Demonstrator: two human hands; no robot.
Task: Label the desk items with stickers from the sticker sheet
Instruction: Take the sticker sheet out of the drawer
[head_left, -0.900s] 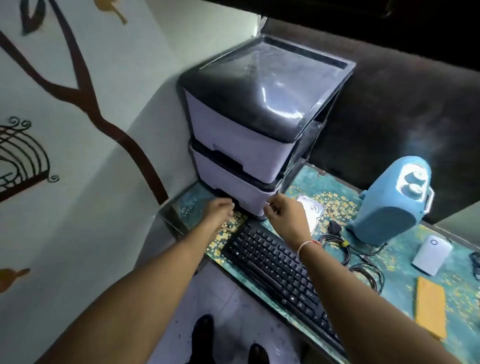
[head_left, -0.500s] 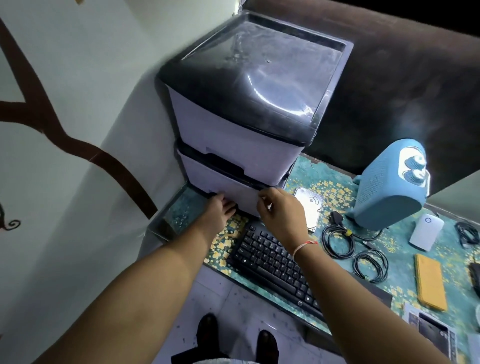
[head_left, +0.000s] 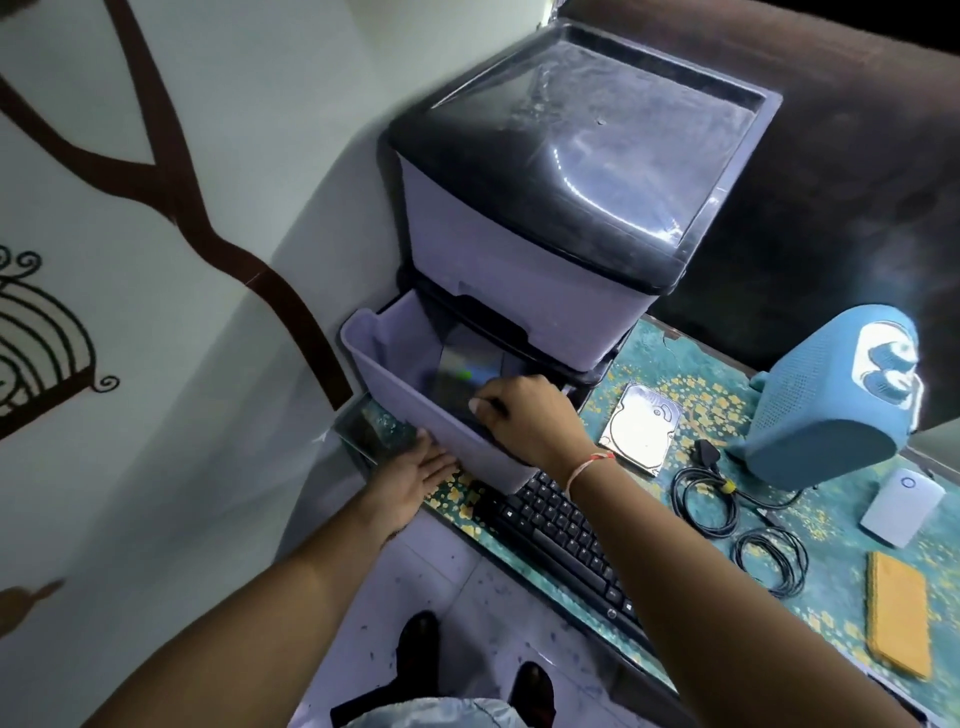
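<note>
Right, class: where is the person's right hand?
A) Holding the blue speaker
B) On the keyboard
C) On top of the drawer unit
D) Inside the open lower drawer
D: the right hand reaches into the pulled-out lower drawer, fingers on a dark shiny sheet lying in it.

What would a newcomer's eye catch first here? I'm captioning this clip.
The pulled-out lower lavender plastic drawer of the black-topped drawer unit at the desk's left end, with the right hand reaching inside. To the right stands a blue mesh speaker.
</note>
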